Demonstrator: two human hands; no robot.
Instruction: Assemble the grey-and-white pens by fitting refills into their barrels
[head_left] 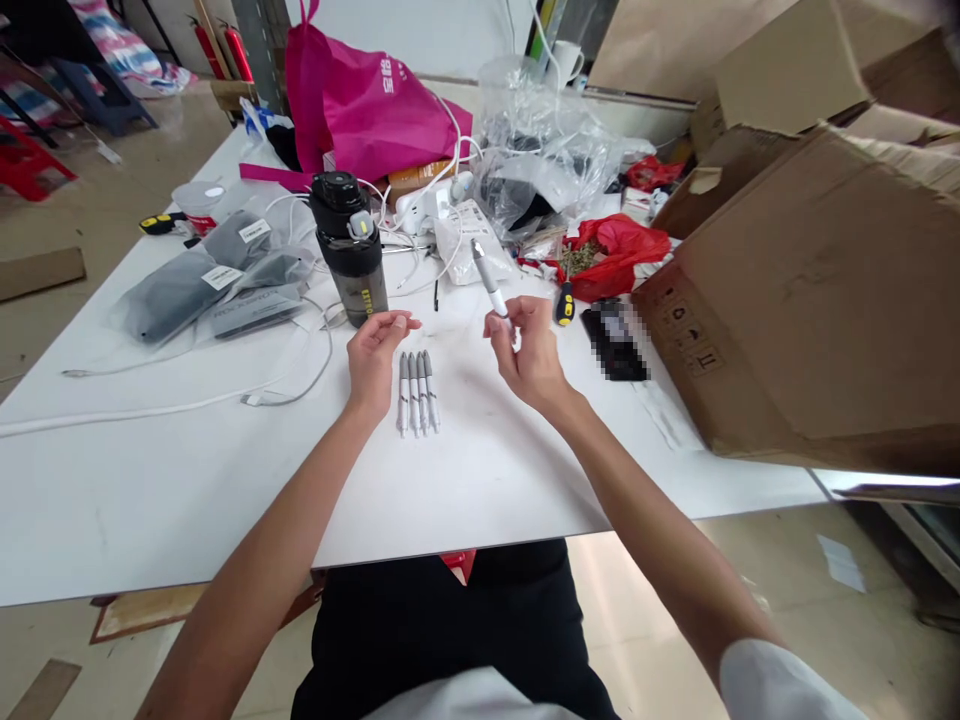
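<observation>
My right hand pinches a white pen; my left hand is open and empty above four pens lined up on the worktop.

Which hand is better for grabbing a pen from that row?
Probably the left hand: it is empty and right beside the row of pens, while the right hand is busy holding a pen.

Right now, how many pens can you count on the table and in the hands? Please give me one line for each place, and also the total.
Silver-and-white pens lying on the white table: 4
Silver-and-white pen in the right hand: 1
Total: 5
</observation>
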